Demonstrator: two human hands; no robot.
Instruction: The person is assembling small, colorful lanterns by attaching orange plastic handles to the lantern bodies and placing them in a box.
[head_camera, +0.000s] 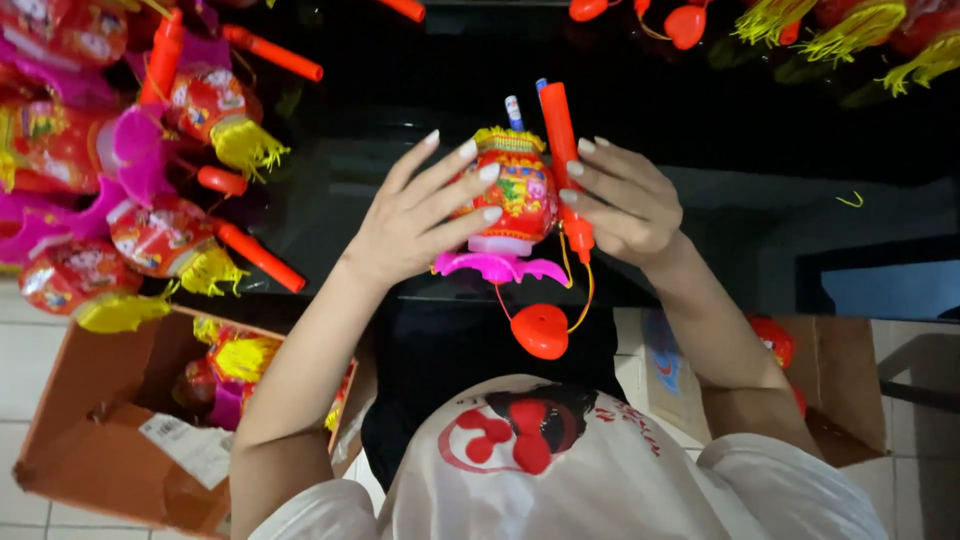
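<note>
Now the left hand (415, 225) cups the small red toy lantern (515, 195) above the black table (700, 130) while the right hand (625, 200) pinches its red handle stick (562, 140), so it seems the assembling step, and joining them needs steady alignment.

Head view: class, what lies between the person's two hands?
In the head view, a red and gold toy lantern sits between the left hand and the right hand, which grips its red stick.
</note>
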